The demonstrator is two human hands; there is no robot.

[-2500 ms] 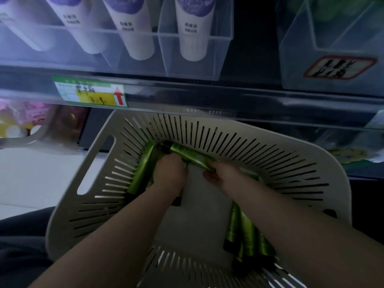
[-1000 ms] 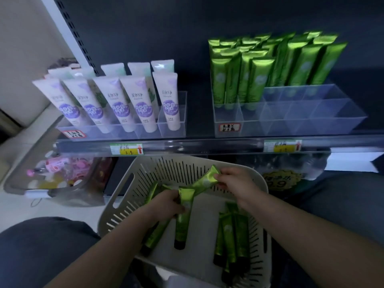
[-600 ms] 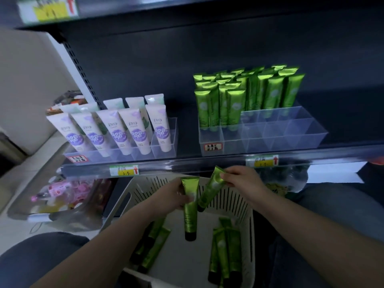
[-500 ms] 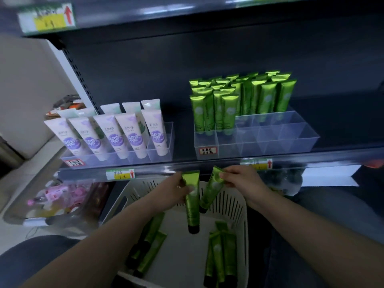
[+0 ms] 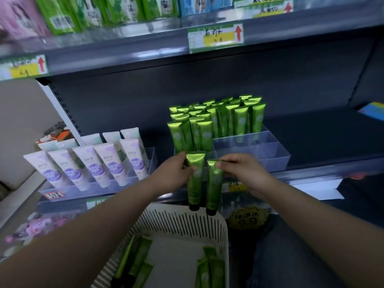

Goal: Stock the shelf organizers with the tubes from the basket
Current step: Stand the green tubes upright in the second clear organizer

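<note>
Two green tubes [image 5: 195, 179] hang cap-down before the organizer [image 5: 270, 161]; others [image 5: 212, 271], apparently alike, in basket [image 5: 180, 223].

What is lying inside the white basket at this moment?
Inside the basket green tubes lie flat: a left group and a right group. Its near part is cut off by the picture's lower edge, so any tubes there cannot be seen.

The left hand [image 5: 173, 174] pinches the left tube [image 5: 195, 183] by its flat top, and the right hand [image 5: 244, 173] pinches the right tube [image 5: 214, 185]. Both hang cap-down, side by side, above the basket [image 5: 182, 218], near the clear organizer [image 5: 270, 155] holding standing green tubes [image 5: 204, 132].
</note>
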